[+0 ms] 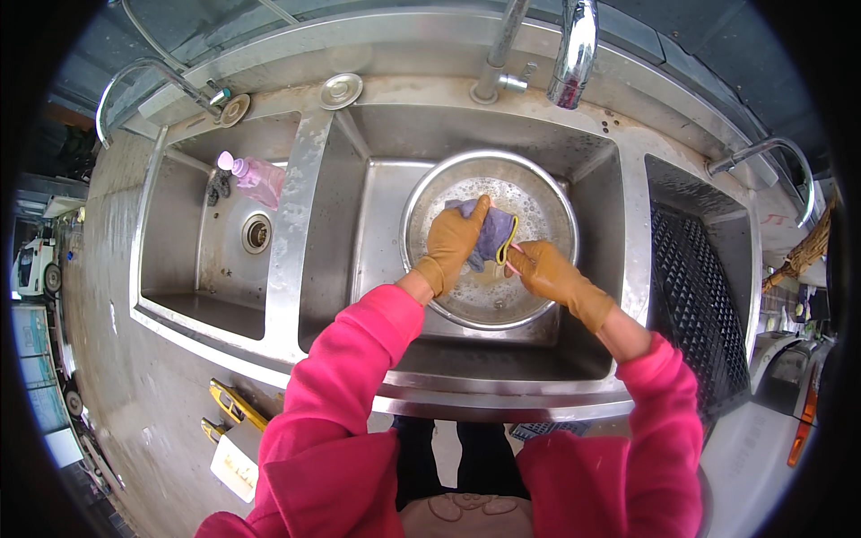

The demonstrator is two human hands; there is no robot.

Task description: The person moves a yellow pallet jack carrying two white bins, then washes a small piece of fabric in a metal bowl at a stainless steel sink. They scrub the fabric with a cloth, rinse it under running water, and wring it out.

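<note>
The left hand (453, 240), in a tan glove, is closed around one side of a purple-grey cloth (496, 235), thumb uppermost; the right hand (549, 269), likewise gloved, pinches the cloth near its yellow edge. The cloth is held over the round metal basin (558, 206), within its rim; whether it touches the bottom cannot be told. The basin stands in the middle compartment of a steel sink (285, 269). In the left compartment, a pink bottle (260, 182) lies tilted near the drain (256, 233); the right compartment contains a black ridged mat (695, 287).
</note>
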